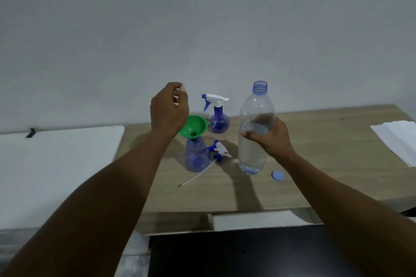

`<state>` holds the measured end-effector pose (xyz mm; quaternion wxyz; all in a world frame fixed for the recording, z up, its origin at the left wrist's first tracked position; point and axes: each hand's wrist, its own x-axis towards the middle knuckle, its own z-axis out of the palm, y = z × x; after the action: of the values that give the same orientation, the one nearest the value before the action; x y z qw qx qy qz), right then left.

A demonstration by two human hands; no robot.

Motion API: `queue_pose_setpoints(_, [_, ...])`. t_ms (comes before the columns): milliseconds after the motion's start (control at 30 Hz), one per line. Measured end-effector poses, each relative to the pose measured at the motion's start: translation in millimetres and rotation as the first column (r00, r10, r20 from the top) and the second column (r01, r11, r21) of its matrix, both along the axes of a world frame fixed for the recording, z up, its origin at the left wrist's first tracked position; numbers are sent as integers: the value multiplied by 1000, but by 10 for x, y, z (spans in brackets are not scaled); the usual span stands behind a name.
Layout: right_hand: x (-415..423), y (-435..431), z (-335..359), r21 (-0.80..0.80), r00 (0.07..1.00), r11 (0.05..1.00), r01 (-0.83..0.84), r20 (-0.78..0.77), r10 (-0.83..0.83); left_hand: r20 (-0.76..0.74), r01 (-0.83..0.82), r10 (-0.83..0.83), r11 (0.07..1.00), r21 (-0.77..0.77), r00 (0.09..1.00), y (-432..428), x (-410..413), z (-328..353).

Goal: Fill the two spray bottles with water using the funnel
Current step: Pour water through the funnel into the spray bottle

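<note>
A green funnel [194, 128] sits in the neck of an uncapped blue spray bottle [196, 155] on the wooden table [315, 141]. That bottle's spray head [219, 149] with its white tube lies beside it. A second blue spray bottle [218, 117], with its white spray head on, stands behind. My right hand [269, 137] grips a clear water bottle [255, 128], upright and uncapped, just above the table. My left hand [170, 108] hovers above the funnel's left rim, fingers loosely curled with nothing visible in them.
The water bottle's blue cap [277, 175] lies on the table to the right. White paper sheets [398, 139] rest at the far right edge. A white surface [56, 168] adjoins the table on the left. A wall stands close behind.
</note>
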<state>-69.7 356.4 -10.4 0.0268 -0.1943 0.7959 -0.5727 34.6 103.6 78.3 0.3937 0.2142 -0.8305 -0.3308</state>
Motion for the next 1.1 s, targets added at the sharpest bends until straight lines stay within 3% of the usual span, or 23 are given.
queue_pose_setpoints(67, [-16,-22,75,20,999,1000,-8,-43,8,61,-64,61,997,43,996,-218,189,-164])
queue_pose_setpoints(200, [-166,-20,274,71,995,994,-89,-49,92,328,-179,124,974,142,937,-452,565,-596])
queue_pose_setpoints(267, [-257,-16,394,148,985,977,-151,-65,162,485,-190,60,956,223,872,-490,681,-811])
queue_pose_setpoints(333, [-322,-36,499,268,966,940,-211,-91,243,582,-119,-110,933,341,806,-445,736,-990])
queue_pose_setpoints(433, [-359,-98,599,449,940,859,-245,-107,324,571,-11,-286,888,460,770,-270,702,-1152])
queue_pose_setpoints(533, [-394,-130,646,585,922,765,-269,-73,381,466,55,-344,847,529,815,-67,572,-1218])
queue_pose_setpoints(667, [-414,-127,691,709,911,655,-262,-41,409,364,96,-311,859,503,878,33,426,-1284])
queue_pose_setpoints(967, [-409,-204,899,881,867,435,-185,-62,495,383,91,-264,906,413,885,-133,259,-1498])
queue_pose_setpoints(1100, [-444,-226,936,903,860,390,-181,-47,508,369,84,-260,898,432,892,-62,267,-1371])
